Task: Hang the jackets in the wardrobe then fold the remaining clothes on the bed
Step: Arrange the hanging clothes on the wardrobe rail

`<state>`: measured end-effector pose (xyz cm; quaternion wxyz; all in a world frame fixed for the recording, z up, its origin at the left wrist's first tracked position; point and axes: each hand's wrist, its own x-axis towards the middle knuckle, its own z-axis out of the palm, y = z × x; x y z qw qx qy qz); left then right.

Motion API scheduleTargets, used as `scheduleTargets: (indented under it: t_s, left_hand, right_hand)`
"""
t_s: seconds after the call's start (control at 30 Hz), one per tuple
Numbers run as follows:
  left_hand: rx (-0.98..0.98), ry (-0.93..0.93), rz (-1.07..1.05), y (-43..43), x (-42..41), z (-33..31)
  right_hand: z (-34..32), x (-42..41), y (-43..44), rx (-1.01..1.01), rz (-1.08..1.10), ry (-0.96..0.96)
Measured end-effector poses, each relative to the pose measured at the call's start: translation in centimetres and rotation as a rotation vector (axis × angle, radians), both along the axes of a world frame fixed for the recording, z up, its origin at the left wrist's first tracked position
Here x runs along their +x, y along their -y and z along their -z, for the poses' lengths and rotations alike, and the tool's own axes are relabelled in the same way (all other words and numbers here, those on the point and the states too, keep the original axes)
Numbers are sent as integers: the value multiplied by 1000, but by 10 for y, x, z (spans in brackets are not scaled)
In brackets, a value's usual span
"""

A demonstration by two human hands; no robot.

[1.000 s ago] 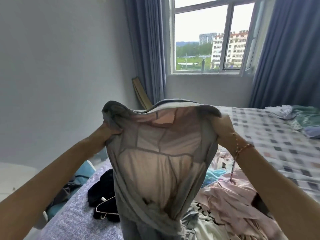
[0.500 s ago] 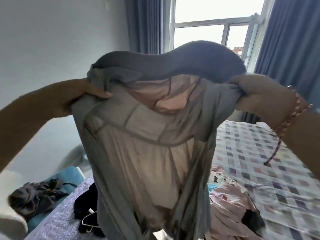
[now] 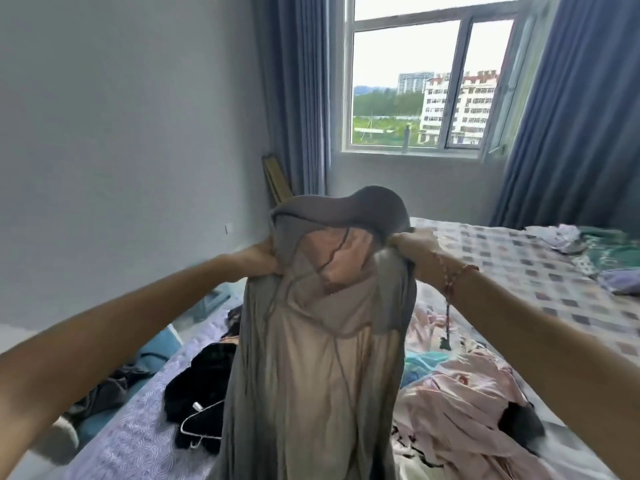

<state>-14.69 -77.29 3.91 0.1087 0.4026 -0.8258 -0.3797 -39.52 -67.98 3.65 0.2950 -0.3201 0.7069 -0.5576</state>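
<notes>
above the near end of the bed (image 3: 519, 271), a thin grey jacket (image 3: 311, 358) hangs in the air between both hands. its hood is flopped over the top and its lower part drops out of the view. the left hand (image 3: 258, 259) grips one shoulder of it, the fingers curled into the cloth. the right hand (image 3: 415, 245) grips the other shoulder in the same way, with bunched fabric closed inside the fist.

the cloth is so thin that the window light passes through and shows a pinkish inner layer and the seams. so i judge it very light, soft and without stiffness; it will probably sag and twist wherever it is not supported. the surface looks smooth, maybe a little slippery. good places to hold are the shoulder seams or the collar under the hood, where the fabric is doubled.

a pale hanger (image 3: 199, 422) lies on a black garment (image 3: 197, 379) on the bed, just left of the jacket. pink clothes (image 3: 457, 403) lie to the right.
</notes>
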Motion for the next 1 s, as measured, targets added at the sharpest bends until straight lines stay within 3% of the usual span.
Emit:
scheduleTargets:
  t_s: [0.2,0.27,0.4,0.5,0.6,0.7,0.77,0.8,0.9,1.0]
  left_hand:
    - [-61,160,-114,-16,31,8]
    - [6,208,-90,-13,50,3]
    - [223,479,20,-28,75,-36]
    - [383,411,7,-22,71,-71]
    - [417,239,-117,-2,49,-77]
    - [308,-35,-424,52,8,-26]
    - [272,-158,-485,73,-21,19]
    - [319,-207,-461,82,-31,46]
    - [464,-132,-365,106,-37,138]
    - [359,96,-362,116,-10,225]
  right_hand:
    - [4,-37,-40,-63,48,219]
    - [-5,-49,-62,-43,-19,289]
    - [-43,-60,-95,113,-158,322]
    - [-73,-61,-90,145,-241,353]
    - [-76,-54,-51,61,-100,314]
    - [-37,-46,25,-69,236,-8]
    - [-5,-32,53,-77,191,-216]
    - [17,-24,68,-50,103,-225]
    - [110,-2,115,155,-96,-180]
    - [209,19,135,374,-241,-235]
